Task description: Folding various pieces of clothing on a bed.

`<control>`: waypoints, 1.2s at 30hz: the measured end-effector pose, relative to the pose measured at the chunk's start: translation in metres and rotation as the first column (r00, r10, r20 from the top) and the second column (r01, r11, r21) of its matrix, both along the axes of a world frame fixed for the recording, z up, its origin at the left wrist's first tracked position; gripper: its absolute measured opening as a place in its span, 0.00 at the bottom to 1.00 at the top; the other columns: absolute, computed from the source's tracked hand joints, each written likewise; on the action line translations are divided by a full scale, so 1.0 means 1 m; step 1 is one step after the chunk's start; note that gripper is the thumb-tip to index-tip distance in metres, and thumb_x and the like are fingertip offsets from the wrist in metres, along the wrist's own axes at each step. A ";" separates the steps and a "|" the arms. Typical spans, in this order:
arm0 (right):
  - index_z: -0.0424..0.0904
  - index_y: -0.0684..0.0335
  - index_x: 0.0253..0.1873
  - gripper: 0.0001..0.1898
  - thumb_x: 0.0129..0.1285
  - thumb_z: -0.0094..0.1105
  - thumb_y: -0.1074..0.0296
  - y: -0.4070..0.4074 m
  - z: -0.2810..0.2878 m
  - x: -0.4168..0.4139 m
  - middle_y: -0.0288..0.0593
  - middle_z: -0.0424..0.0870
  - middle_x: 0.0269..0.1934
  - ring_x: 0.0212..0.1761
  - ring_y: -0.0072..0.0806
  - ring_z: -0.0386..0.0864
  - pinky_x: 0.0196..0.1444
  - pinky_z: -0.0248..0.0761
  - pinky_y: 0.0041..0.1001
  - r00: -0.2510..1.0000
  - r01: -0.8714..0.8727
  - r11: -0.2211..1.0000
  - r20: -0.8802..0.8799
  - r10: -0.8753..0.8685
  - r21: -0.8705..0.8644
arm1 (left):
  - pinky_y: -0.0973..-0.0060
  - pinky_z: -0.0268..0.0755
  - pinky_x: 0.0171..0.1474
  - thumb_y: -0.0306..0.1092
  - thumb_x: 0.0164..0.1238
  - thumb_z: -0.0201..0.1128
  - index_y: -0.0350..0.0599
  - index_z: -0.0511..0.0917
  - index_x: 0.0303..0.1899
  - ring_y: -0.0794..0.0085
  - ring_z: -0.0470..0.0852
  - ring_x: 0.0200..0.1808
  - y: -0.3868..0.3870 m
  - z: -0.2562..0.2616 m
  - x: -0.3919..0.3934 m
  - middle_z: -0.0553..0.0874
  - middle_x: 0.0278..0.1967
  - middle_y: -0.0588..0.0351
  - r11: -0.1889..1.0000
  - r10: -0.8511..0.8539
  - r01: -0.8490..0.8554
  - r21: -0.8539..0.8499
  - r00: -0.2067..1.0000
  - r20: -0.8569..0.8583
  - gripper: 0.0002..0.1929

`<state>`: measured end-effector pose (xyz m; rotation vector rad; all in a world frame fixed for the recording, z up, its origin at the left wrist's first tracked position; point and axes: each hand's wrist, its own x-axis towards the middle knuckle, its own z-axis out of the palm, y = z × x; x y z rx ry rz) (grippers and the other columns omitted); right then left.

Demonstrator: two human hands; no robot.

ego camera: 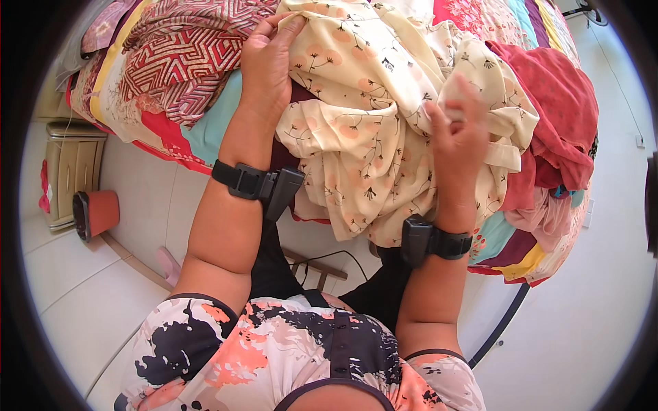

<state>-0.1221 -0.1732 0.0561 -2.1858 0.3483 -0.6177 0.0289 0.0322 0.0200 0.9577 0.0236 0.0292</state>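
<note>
A cream floral-print cloth lies in loose folds over the bed's near edge and hangs down in front of me. My left hand pinches its upper left edge between thumb and fingers. Over the right part of the same cloth is my right hand, blurred, with its fingers apart; whether it touches the fabric I cannot tell. Left of my left hand lies a red-and-cream geometric-patterned cloth. To the right of the cream cloth a red garment or cloth is heaped.
A multicoloured patchwork bedspread covers the bed. Pink fabric lies at its right edge. At the left stand a cabinet and a red-brown bin. A pink slipper and a black cable are below.
</note>
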 end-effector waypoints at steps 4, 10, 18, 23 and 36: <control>0.83 0.60 0.48 0.11 0.60 0.66 0.70 -0.001 -0.013 0.003 0.45 0.84 0.48 0.45 0.48 0.79 0.50 0.74 0.39 0.991 -0.134 0.889 -0.073 0.113 -0.437 | 0.79 0.78 0.47 0.29 0.68 0.68 0.41 0.81 0.44 0.78 0.84 0.42 0.007 -0.002 0.001 0.87 0.42 0.57 0.998 -0.062 0.062 -0.024 0.998 -0.003 0.07; 0.80 0.64 0.44 0.06 0.69 0.62 0.68 -0.018 -0.019 0.002 0.38 0.82 0.40 0.41 0.29 0.79 0.45 0.73 0.29 0.999 0.038 0.989 0.029 -0.042 0.142 | 0.81 0.78 0.41 0.29 0.67 0.68 0.41 0.80 0.44 0.78 0.84 0.35 0.004 -0.002 0.003 0.86 0.35 0.60 0.996 0.011 -0.011 -0.089 1.000 0.001 0.08; 0.75 0.65 0.50 0.08 0.77 0.53 0.67 -0.040 0.021 -0.015 0.39 0.81 0.44 0.44 0.23 0.79 0.45 0.76 0.24 0.673 0.333 0.760 0.424 -0.606 0.558 | 0.83 0.75 0.32 0.29 0.67 0.68 0.41 0.80 0.45 0.80 0.81 0.29 0.011 -0.001 0.001 0.82 0.29 0.61 0.996 -0.087 0.087 0.024 0.996 0.017 0.08; 0.74 0.70 0.57 0.15 0.76 0.54 0.65 -0.065 0.011 -0.023 0.46 0.80 0.50 0.48 0.32 0.81 0.53 0.75 0.30 0.869 0.466 0.876 0.125 -0.480 0.125 | 0.82 0.74 0.36 0.27 0.70 0.65 0.39 0.78 0.47 0.78 0.81 0.32 0.009 0.002 -0.002 0.82 0.31 0.60 0.975 -0.141 0.141 0.171 0.990 -0.013 0.08; 0.70 0.66 0.66 0.27 0.62 0.66 0.70 -0.023 0.011 -0.010 0.49 0.85 0.51 0.51 0.40 0.84 0.53 0.75 0.34 0.998 -0.028 0.999 -0.059 0.026 -0.028 | 0.83 0.74 0.41 0.32 0.72 0.64 0.38 0.78 0.50 0.78 0.84 0.38 -0.005 0.010 -0.012 0.85 0.36 0.58 0.886 -0.214 0.196 0.420 0.977 -0.004 0.11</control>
